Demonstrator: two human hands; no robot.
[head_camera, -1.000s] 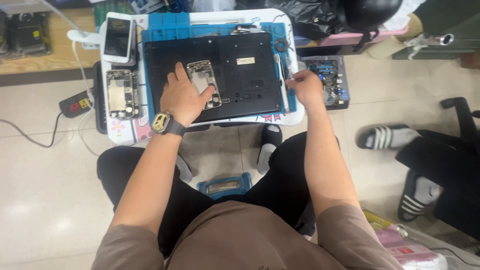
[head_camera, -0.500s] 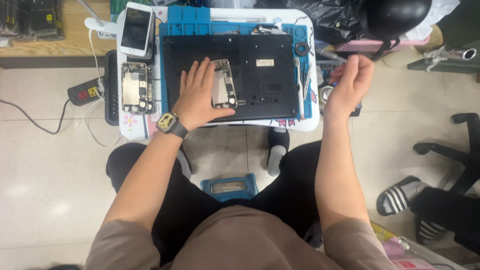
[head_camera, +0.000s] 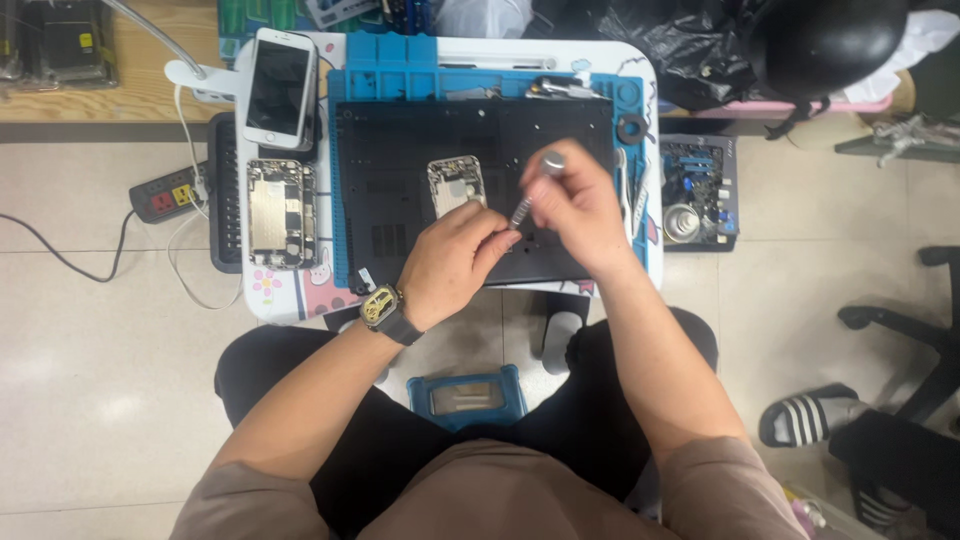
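My right hand holds a small silver screwdriver upright, its cap at the top and its tip pointing down to the left. The fingertips of my left hand, which wears a gold watch, pinch at the screwdriver's tip. Both hands hover over a black laptop base lying on a blue work mat. An opened phone chassis rests on the laptop base just above my left hand.
A second opened phone and a white phone with a dark screen lie at the table's left. A parts tray sits to the right, a power strip on the floor to the left, a blue case between my knees.
My right hand came in from the right edge holding the screwdriver. My left hand left the phone chassis and moved to the screwdriver's tip.
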